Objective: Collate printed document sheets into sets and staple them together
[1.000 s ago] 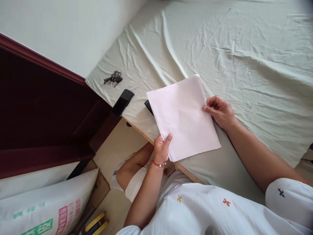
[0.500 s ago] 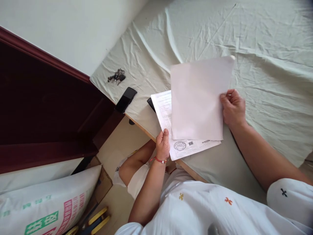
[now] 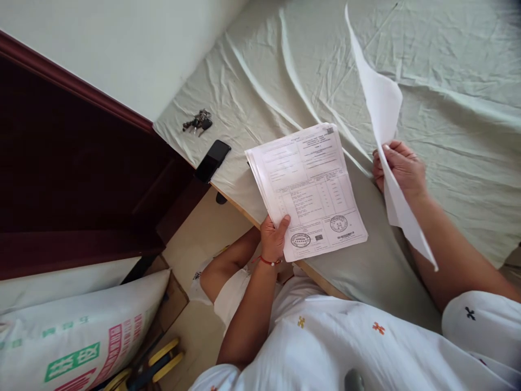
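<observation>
My left hand (image 3: 274, 238) is closed on the lower left edge of a stack of printed papers (image 3: 309, 190), thumb on top. The top page carries a table, small text and two round stamps. To the right, my right hand (image 3: 401, 165) pinches a separate white sheet of paper (image 3: 385, 108) by its edge. That sheet is raised, curled and seen almost edge-on, so its faces hardly show. The two hands are apart, and the loose sheet does not touch the stack.
A pale green cloth (image 3: 459, 136) covers the wrinkled surface before me. A bunch of keys (image 3: 198, 122) and a black phone (image 3: 213, 161) lie at its left side. A white printed sack (image 3: 81, 331) stands at lower left, below a dark red wooden panel (image 3: 73, 163).
My right hand has moved the loose sheet off the stack to the right and turned it edge-on. The stack's printed top page is now uncovered. My left hand has kept its hold.
</observation>
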`<state>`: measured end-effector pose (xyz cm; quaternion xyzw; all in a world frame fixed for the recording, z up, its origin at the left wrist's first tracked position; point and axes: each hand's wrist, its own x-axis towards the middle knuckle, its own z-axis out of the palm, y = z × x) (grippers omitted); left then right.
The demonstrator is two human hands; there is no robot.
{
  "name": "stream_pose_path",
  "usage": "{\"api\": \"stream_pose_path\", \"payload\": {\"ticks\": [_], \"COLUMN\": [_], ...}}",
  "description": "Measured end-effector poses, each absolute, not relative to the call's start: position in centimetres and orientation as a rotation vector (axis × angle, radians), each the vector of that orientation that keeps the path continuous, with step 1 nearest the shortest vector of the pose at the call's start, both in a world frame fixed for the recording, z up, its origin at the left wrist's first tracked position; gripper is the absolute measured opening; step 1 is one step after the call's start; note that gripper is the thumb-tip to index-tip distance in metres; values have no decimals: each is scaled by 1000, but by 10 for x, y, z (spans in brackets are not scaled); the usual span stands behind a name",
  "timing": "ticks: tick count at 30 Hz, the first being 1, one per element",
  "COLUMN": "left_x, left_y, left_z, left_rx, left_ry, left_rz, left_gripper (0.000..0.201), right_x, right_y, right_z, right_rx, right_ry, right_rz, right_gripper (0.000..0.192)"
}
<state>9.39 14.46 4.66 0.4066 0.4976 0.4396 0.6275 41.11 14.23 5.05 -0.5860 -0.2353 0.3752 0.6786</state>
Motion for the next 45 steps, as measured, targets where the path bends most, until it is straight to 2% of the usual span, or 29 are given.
{"api": "stream_pose_path", "payload": {"ticks": [4, 16, 19, 23, 26, 29, 34, 39, 45], "left_x": [94, 91, 91, 91, 93, 93, 94, 94, 96], "left_y": [144, 142, 142, 143, 143, 144, 144, 145, 144], "left_z": [45, 40, 39, 40, 41, 40, 38, 40, 45], "left_rx": [921, 950, 947, 960, 938, 913, 860, 809, 722], "left_ry": [1157, 1141, 1121, 1132, 1134, 1110, 1090, 1055, 997], "left_rz": [1040, 1084, 1090, 1121, 1150, 1152, 1188, 1198, 1166], "left_gripper": [58, 64, 64, 62, 53, 53, 50, 50, 45], "right_x": [394, 398, 394, 386, 383, 384, 388, 393, 405], "right_y": [144, 142, 141, 138, 136, 136, 141, 144, 145], "right_z": [60, 32, 36, 45, 46, 42, 41, 54, 61], "right_rx": [-1264, -1622, -1571, -1456, -1407, -1419, -1376, -1131, -1069], "right_ry": [-418, -884, -898, -857, -828, -831, -726, -449, -315], "right_rz": [744, 541, 654, 929, 1025, 954, 738, 771, 880], "right_gripper": [32, 31, 26, 41, 29, 24, 26, 30, 40]}}
